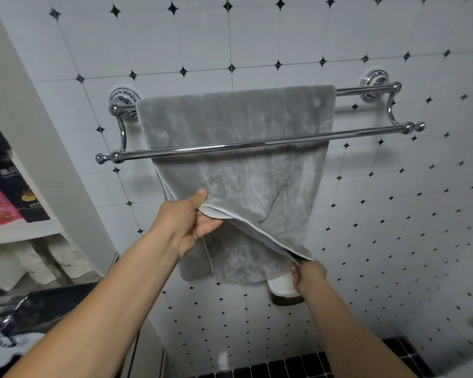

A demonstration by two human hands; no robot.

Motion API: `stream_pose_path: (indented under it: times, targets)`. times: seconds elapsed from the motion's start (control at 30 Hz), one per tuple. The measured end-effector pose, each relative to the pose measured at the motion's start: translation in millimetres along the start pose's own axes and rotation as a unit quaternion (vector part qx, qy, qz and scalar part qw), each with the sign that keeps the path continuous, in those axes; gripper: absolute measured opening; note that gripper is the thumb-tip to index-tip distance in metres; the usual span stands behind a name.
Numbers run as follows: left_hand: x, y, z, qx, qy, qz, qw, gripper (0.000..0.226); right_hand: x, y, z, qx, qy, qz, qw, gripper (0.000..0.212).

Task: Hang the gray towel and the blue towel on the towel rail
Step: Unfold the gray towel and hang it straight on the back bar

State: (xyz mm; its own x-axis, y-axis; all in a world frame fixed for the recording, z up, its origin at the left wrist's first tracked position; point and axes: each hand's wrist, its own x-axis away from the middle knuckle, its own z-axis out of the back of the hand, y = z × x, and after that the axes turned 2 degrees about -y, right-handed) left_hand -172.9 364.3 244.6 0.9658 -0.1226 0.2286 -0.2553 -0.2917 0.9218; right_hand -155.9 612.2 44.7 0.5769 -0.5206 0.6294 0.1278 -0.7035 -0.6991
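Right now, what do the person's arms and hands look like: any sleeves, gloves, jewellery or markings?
Both arms are bare as far back as the frame's edge, with no sleeve in view. The left hand and right hand wear no gloves. No watch, bracelet, ring or marking shows on the parts that are visible; some fingers are hidden behind cloth.

Soft, cool indoor light falls fairly evenly across the tiled wall (pixel 257 36), and the scene is somewhat dim overall. The chrome towel rail (pixel 257 145) carries thin bright streaks of glare along its bars. Faint, soft-edged shadows lie on the tiles beside the left edge of the gray towel (pixel 230 121) and behind the rail. The wide lens bows the tile lines toward the frame edges. The lower-left corner is dark and smeared, and the right-hand corners blur away.
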Motion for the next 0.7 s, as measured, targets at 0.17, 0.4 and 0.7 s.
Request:
stream_pose_path:
  times: [0.17,0.4,0.7]
  targets:
    - [-23,-14,49,-0.069,0.090,-0.008,0.994,0.014,-22,-21,43,0.243,0.051,0.199,0.948,0.013]
    - [-45,-97,117,-0.065,0.055,0.036,0.996,0.021,-13,-29,95,0.356,-0.028,0.341,0.870,0.025]
    - [-29,-141,116,-0.110,0.030,-0.062,0.992,0.012,-6,-1,110,0.362,-0.120,0.326,0.865,0.046]
